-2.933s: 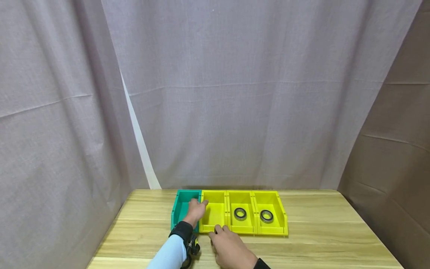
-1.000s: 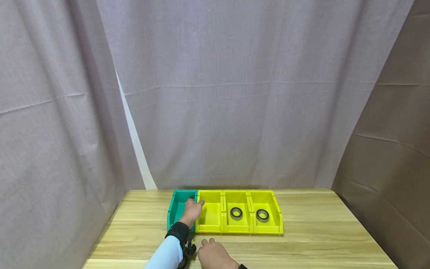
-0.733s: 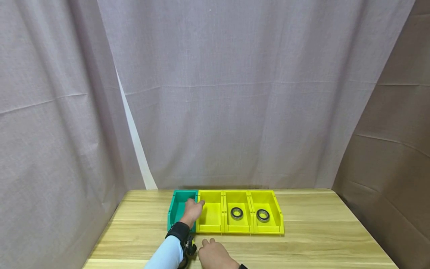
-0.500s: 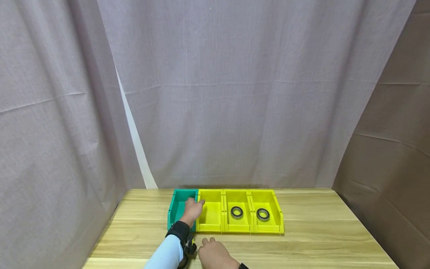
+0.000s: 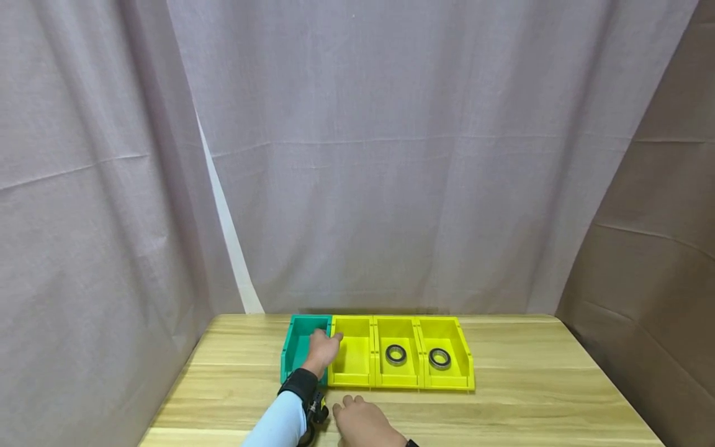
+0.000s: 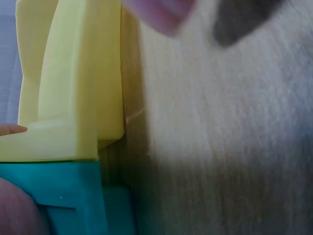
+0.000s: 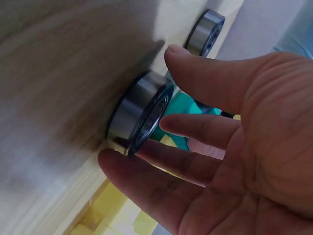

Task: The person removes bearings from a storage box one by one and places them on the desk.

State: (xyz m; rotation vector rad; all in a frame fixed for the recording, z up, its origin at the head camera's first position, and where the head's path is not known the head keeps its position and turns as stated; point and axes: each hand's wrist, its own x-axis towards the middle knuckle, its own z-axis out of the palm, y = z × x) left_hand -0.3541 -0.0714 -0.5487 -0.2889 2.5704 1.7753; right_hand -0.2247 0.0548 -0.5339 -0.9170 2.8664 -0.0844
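My left hand [image 5: 323, 351] grips the adjoining side walls of the green storage bin [image 5: 296, 351] and the leftmost yellow bin [image 5: 352, 354], thumb on the yellow side, fingers inside the green. In the left wrist view, fingertips [image 6: 17, 208] show against the green wall. My right hand [image 5: 365, 423] is low over the table in front of the bins. The right wrist view shows its fingers loosely spread around a ball bearing [image 7: 139, 112] on the wood, fingertips at its lower edge and thumb apart from it. The head view hides this bearing behind the hand.
Ball bearings lie in the middle yellow bin [image 5: 396, 355] and the right yellow bin [image 5: 440, 359]. Another bearing [image 7: 205, 32] stands beyond the right thumb. The bins line the back of the wooden table [image 5: 519, 385], before a grey curtain [image 5: 391, 186].
Since the oldest frame, my right hand has drawn back from the leftmost yellow bin's front edge toward the near side of the table. My left hand keeps its hold; the last second shows hardly any movement.
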